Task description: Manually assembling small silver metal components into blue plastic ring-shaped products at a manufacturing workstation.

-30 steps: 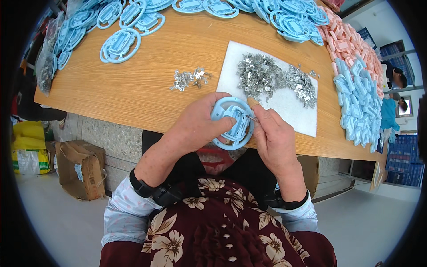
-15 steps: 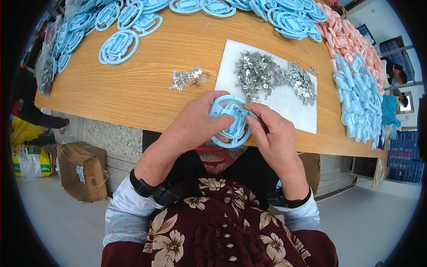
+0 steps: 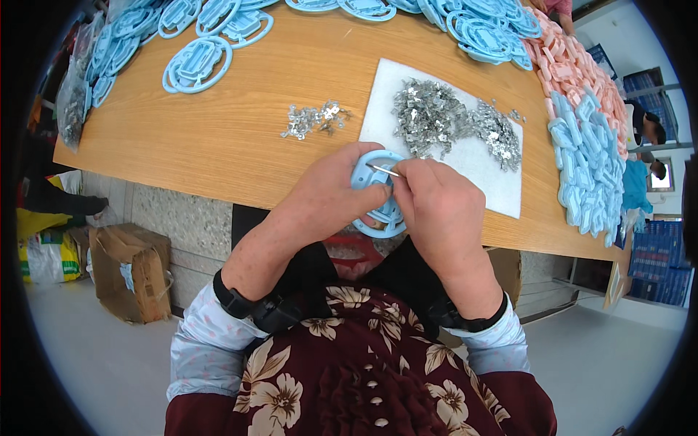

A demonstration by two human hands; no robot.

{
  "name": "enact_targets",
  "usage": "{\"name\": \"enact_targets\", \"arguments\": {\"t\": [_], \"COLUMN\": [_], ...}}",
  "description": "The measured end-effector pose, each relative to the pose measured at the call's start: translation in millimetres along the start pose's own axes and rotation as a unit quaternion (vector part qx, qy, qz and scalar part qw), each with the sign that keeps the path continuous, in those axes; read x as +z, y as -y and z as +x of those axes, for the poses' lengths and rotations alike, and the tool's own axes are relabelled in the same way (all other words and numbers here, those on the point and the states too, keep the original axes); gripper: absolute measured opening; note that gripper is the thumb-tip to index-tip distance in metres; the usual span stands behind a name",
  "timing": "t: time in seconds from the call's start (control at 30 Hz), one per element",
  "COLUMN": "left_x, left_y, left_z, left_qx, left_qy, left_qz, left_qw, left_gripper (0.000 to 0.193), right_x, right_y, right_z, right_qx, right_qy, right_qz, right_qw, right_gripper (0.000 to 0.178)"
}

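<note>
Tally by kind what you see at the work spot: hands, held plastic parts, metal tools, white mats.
Hands: 2 (left hand, right hand)
Blue plastic part, held: 1
Thin metal tool: 1
White mat: 1
Total: 5
The small metal pieces overlap too much to count, so they are left out.

Along the right edge of the tabletop [image 3: 218, 156] lies a heap of pink plastic pieces [image 3: 571, 70], with light blue handle-shaped pieces [image 3: 582, 163] heaped against its near side; a clear plastic bag [image 3: 73, 116] sits at the left edge; on the floor [image 3: 91, 356] off the near left corner stand a cardboard box [image 3: 149, 276] and a yellow, white and green sack [image 3: 51, 256]; beyond the right edge are a teal cloth [image 3: 636, 190] and a blue stack [image 3: 658, 254].
</note>
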State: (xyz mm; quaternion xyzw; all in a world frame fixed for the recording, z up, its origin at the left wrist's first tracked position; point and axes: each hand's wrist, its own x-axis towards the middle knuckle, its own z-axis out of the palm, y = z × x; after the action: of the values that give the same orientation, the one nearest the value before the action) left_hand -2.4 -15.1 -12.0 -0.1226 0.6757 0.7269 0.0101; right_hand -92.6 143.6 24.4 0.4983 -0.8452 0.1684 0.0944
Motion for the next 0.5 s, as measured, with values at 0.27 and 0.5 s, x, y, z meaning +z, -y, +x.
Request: {"name": "enact_targets", "arguments": {"t": [0.27, 0.5], "left_x": [0.3, 0.9], "left_y": [-0.7, -3.1], "left_z": [-0.7, -0.4], "left_qx": [-0.018, -0.038], "left_qy": [0.004, 0.014], "left_qz": [-0.039, -0.078], "left_qw": [0.999, 0.996], "left_gripper": [0.052, 0.051], "right_x": [-9.6, -16.8], "right_y": [-11.1, -13.3], "right_z": [-21.0, -26.2], "right_qx": [0.09, 0.008], "right_qy": [0.002, 0.069], "right_qz": [0.133, -0.057], "right_qw": [0.987, 0.996], "right_gripper": [0.03, 0.038]}}
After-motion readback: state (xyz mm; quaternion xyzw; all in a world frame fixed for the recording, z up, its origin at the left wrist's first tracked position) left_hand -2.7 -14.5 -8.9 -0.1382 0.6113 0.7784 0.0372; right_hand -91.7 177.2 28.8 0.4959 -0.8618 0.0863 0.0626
